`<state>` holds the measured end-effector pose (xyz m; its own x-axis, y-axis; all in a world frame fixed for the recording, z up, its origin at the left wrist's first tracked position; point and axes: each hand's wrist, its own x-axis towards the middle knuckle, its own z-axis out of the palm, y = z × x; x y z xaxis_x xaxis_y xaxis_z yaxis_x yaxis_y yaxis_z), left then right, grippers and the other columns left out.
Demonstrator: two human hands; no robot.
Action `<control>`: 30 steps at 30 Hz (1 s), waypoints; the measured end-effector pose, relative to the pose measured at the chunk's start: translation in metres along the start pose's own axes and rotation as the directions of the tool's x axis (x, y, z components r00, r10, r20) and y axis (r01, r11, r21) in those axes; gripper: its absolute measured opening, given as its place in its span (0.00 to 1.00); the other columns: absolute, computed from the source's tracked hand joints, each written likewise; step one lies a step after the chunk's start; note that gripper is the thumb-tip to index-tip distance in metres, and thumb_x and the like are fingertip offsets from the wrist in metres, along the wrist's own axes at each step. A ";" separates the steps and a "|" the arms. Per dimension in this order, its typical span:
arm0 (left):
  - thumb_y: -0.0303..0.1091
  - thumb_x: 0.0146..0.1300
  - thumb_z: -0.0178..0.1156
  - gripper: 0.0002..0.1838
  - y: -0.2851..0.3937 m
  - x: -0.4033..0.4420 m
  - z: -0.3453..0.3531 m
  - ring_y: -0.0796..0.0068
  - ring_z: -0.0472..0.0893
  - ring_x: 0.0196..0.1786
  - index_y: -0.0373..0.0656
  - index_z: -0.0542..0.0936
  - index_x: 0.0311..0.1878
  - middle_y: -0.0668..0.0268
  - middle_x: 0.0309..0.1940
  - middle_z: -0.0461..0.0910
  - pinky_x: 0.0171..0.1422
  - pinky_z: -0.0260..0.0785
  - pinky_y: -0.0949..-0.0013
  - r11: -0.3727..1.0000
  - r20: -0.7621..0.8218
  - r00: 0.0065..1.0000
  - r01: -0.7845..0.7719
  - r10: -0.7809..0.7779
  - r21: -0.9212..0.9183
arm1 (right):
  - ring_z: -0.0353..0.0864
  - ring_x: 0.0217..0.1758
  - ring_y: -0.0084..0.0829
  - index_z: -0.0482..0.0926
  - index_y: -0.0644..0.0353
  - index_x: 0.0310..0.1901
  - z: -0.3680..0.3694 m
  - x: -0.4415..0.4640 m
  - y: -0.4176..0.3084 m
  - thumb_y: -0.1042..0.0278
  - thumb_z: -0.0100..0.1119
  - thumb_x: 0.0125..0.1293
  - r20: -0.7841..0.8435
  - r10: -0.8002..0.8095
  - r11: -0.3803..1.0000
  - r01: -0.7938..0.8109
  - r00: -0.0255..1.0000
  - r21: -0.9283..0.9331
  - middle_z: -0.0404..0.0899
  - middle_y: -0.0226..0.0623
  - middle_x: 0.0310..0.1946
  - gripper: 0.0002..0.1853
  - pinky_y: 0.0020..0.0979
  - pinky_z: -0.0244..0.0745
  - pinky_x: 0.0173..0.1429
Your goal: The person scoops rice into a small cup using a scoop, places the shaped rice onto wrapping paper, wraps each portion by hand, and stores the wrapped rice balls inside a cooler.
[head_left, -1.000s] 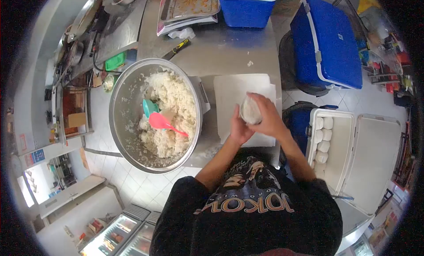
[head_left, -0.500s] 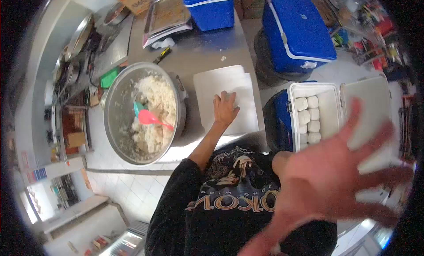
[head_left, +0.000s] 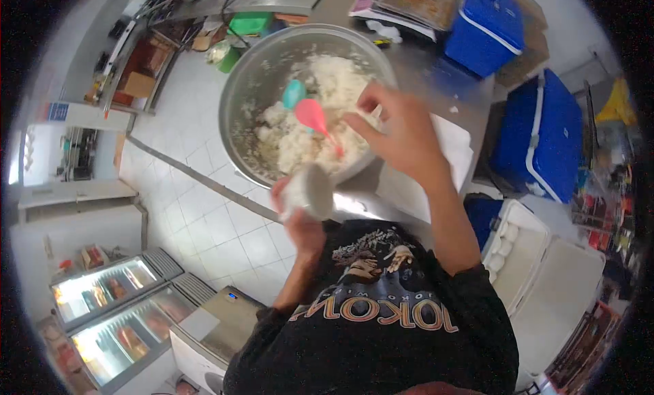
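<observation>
My left hand is wrapped round a small white bowl, blurred by motion, just in front of the near rim of a big metal pot. Cooked white rice fills part of the pot. A pink spoon and a teal spoon lie on the rice. Above the pot's right side is my right hand, with thumb and fingers apart and nothing visible between them. White paper sheets lie on the metal table beneath my right forearm, partly hidden.
To the right, an open cooler contains several white wrapped bundles. A closed blue cooler stands behind it. On the table's far end are a smaller blue cooler and a tray. Glass-fronted display fridges stand lower left.
My left hand has left the paper sheets and now holds the white bowl by the pot. My right hand has moved from near the camera to above the rice. The view has turned left.
</observation>
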<state>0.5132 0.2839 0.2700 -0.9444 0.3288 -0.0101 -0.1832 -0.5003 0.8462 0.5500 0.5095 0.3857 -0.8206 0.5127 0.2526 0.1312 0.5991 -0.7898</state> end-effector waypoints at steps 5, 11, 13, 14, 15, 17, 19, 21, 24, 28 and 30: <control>0.45 0.70 0.46 0.27 0.049 0.093 -0.131 0.60 0.73 0.68 0.39 0.70 0.66 0.58 0.62 0.76 0.72 0.66 0.52 0.974 -0.418 0.900 -0.192 0.125 -0.121 | 0.87 0.43 0.50 0.77 0.63 0.47 0.170 0.050 0.088 0.63 0.67 0.60 0.433 0.335 0.768 0.025 0.837 -0.640 0.85 0.53 0.36 0.18 0.48 0.81 0.44; 0.46 0.68 0.47 0.28 0.032 0.197 -0.221 0.60 0.73 0.68 0.43 0.70 0.67 0.60 0.62 0.74 0.71 0.67 0.53 0.983 -0.495 0.854 0.097 -0.163 -0.156 | 0.84 0.43 0.58 0.71 0.63 0.53 0.214 0.048 0.127 0.79 0.54 0.61 0.412 0.385 0.776 -0.048 0.826 -0.629 0.83 0.59 0.37 0.18 0.54 0.78 0.46; 0.43 0.66 0.48 0.26 0.006 0.222 -0.245 0.61 0.74 0.66 0.46 0.69 0.66 0.61 0.62 0.74 0.68 0.70 0.54 0.960 -0.443 0.853 0.220 -0.276 -0.174 | 0.84 0.44 0.58 0.71 0.63 0.54 0.205 0.057 0.111 0.81 0.49 0.64 0.320 0.335 0.806 -0.093 0.886 -0.585 0.83 0.58 0.38 0.16 0.55 0.77 0.44; 0.41 0.66 0.48 0.25 -0.008 0.231 -0.254 0.61 0.75 0.65 0.48 0.68 0.66 0.62 0.61 0.74 0.66 0.72 0.55 0.944 -0.415 0.849 0.272 -0.328 -0.188 | 0.84 0.43 0.58 0.70 0.62 0.54 0.202 0.069 0.103 0.79 0.50 0.64 0.348 0.317 0.820 -0.071 0.882 -0.567 0.83 0.57 0.38 0.16 0.55 0.77 0.43; 0.41 0.65 0.48 0.24 -0.024 0.235 -0.261 0.62 0.76 0.64 0.49 0.69 0.65 0.61 0.61 0.74 0.66 0.72 0.56 0.962 -0.312 0.924 0.259 -0.221 0.085 | 0.84 0.42 0.58 0.70 0.61 0.55 0.198 0.080 0.093 0.78 0.50 0.65 0.375 0.300 0.835 -0.052 0.877 -0.548 0.83 0.56 0.37 0.17 0.54 0.77 0.43; 0.41 0.65 0.49 0.23 -0.036 0.247 -0.259 0.62 0.75 0.63 0.51 0.69 0.64 0.61 0.58 0.74 0.67 0.70 0.56 0.914 -0.328 0.853 0.392 -0.405 -0.109 | 0.84 0.39 0.58 0.70 0.59 0.56 0.196 0.106 0.065 0.76 0.51 0.65 0.425 0.267 0.841 0.006 0.865 -0.540 0.83 0.55 0.36 0.17 0.53 0.77 0.41; 0.41 0.65 0.49 0.22 -0.061 0.251 -0.265 0.63 0.75 0.61 0.51 0.69 0.63 0.62 0.56 0.74 0.67 0.69 0.55 0.916 -0.299 0.866 0.387 -0.400 -0.103 | 0.83 0.35 0.57 0.72 0.58 0.54 0.213 0.145 0.036 0.75 0.52 0.64 0.477 0.227 0.820 0.098 0.849 -0.564 0.82 0.53 0.34 0.16 0.53 0.76 0.39; 0.41 0.66 0.48 0.22 -0.062 0.253 -0.254 0.61 0.76 0.62 0.49 0.69 0.63 0.61 0.58 0.75 0.68 0.69 0.54 0.896 -0.304 0.843 0.422 -0.443 -0.137 | 0.85 0.33 0.50 0.76 0.56 0.49 0.245 0.178 0.043 0.65 0.54 0.67 0.560 0.136 0.731 0.299 0.817 -0.613 0.84 0.46 0.30 0.11 0.49 0.77 0.36; 0.41 0.66 0.47 0.22 -0.057 0.255 -0.245 0.59 0.76 0.61 0.48 0.68 0.63 0.60 0.57 0.75 0.67 0.70 0.54 0.882 -0.303 0.829 0.450 -0.471 -0.139 | 0.85 0.28 0.39 0.82 0.51 0.47 0.298 0.223 0.082 0.63 0.59 0.64 0.746 -0.072 0.477 0.680 0.662 -0.557 0.83 0.35 0.26 0.12 0.42 0.76 0.33; 0.41 0.66 0.46 0.23 -0.058 0.250 -0.244 0.60 0.75 0.61 0.48 0.68 0.64 0.60 0.57 0.75 0.67 0.69 0.53 0.879 -0.314 0.821 0.449 -0.476 -0.159 | 0.86 0.29 0.35 0.85 0.50 0.40 0.345 0.237 0.071 0.63 0.58 0.64 0.865 -0.035 0.235 0.845 0.501 -0.480 0.82 0.30 0.22 0.08 0.39 0.76 0.33; 0.41 0.66 0.45 0.23 -0.060 0.251 -0.242 0.60 0.75 0.61 0.48 0.68 0.64 0.60 0.57 0.74 0.67 0.69 0.53 0.880 -0.332 0.815 0.442 -0.475 -0.174 | 0.86 0.30 0.35 0.86 0.50 0.34 0.353 0.238 0.068 0.64 0.58 0.64 0.937 0.149 0.330 0.877 0.317 -0.349 0.84 0.32 0.23 0.08 0.39 0.77 0.34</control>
<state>0.2209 0.2027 0.0881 -0.7732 0.2399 -0.5870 -0.6264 -0.4338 0.6477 0.1669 0.4553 0.1950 -0.7614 -0.3244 -0.5613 -0.4821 0.8622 0.1557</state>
